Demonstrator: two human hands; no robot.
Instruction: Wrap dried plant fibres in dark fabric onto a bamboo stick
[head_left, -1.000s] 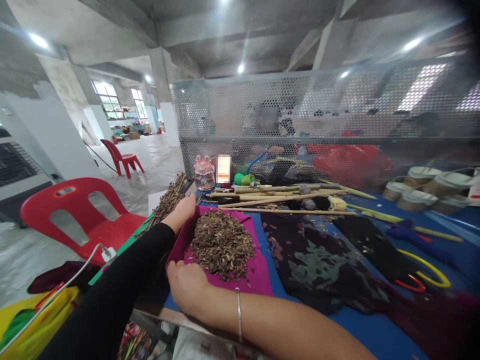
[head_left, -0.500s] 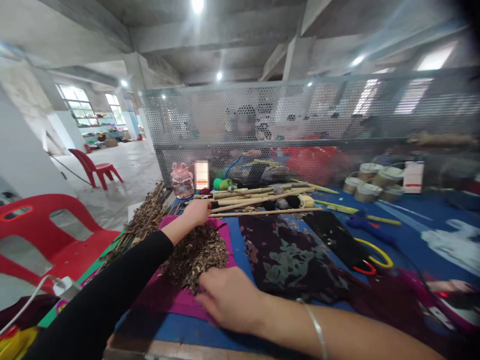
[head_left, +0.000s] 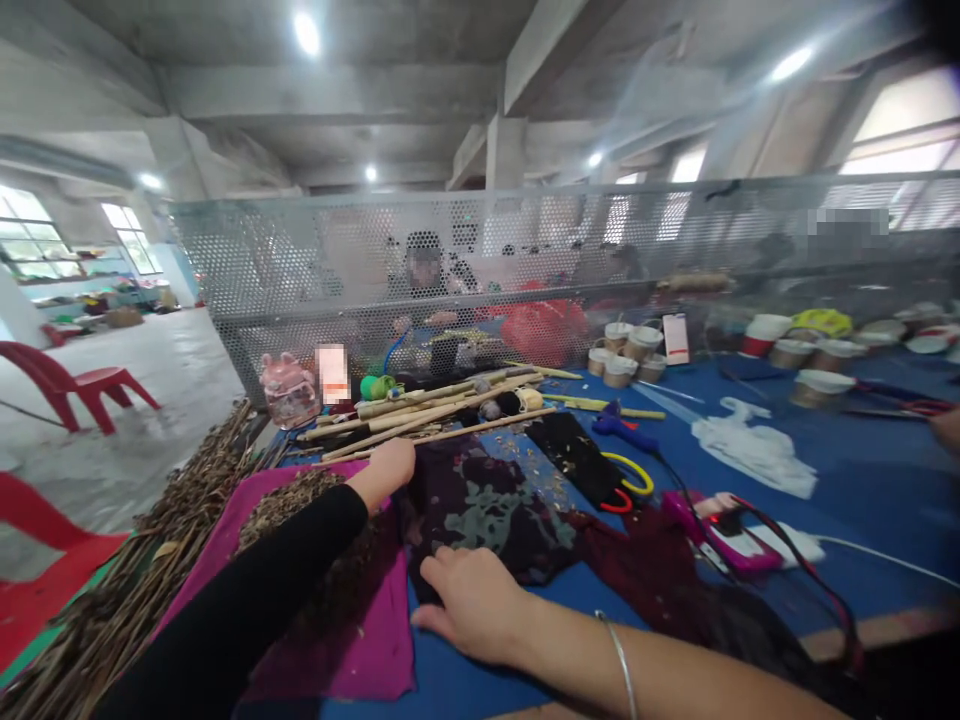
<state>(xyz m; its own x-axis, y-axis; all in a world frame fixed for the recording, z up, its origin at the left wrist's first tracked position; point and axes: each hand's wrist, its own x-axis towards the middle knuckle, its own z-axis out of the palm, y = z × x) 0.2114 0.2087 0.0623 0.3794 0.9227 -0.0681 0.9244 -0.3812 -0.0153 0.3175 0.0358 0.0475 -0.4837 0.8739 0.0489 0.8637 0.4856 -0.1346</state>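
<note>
The left hand (head_left: 390, 468) comes out of a black sleeve that covers much of the heap of brown dried chips (head_left: 289, 495). Its fingers curl down out of sight at the line where the magenta cloth mat (head_left: 375, 640) meets the dark purple cloth with grey-green blotches (head_left: 487, 505), so I cannot tell whether they grip anything. The right hand (head_left: 469, 600) lies palm down on the near edge of that dark cloth. Its fingers (head_left: 442, 560) are spread flat and hold nothing. The right side of the blue surface (head_left: 862, 470) is smeared by blur. A person behind the perforated metal screen (head_left: 247, 260) is hard to make out.

Half a second ago the right hand lay at the near edge of the chip heap; it now sits further right, on the dark cloth. The left hand has moved from the mat's far corner to the dark cloth's far left corner. The view has swung right, showing more of the surface.

The chips lie heaped on the mat, at the left of the surface. The brown paper cups with white lids (head_left: 621, 370) by the screen hide their contents. The contents of the pink see-through bottle (head_left: 287, 392) cannot be made out.
</note>
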